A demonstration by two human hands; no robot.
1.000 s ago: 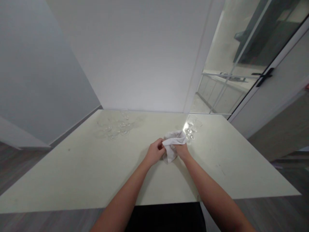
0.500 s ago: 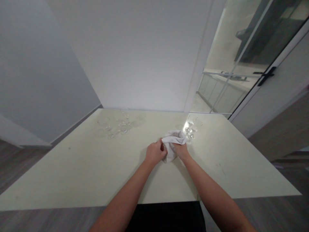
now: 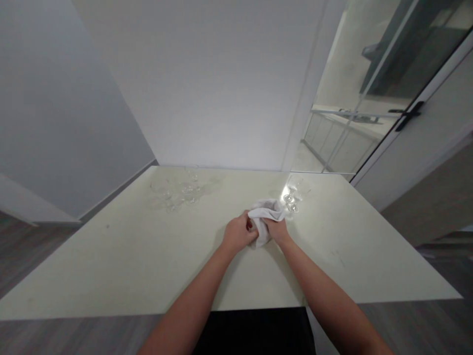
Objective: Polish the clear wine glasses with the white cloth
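Observation:
A bunched white cloth (image 3: 266, 212) is held over the pale table, between both hands. My left hand (image 3: 237, 233) is closed at its left edge, with thumb and fingers curled together. From the right, my right hand (image 3: 278, 230) grips the cloth, its fingers tucked into the folds and mostly hidden. Whether something lies inside the cloth I cannot make out. Just beyond my right hand are clear stemmed glasses (image 3: 293, 207), close together on the table.
More clear stemmed glasses (image 3: 189, 190), several of them, stand toward the back left of the table (image 3: 140, 266). A white wall (image 3: 221, 98) rises at the table's far edge. At the right is a glazed door with a black handle (image 3: 409, 117).
My left thumb and fingers have shifted slightly against the cloth. Both hands keep their place, and the glasses have not moved.

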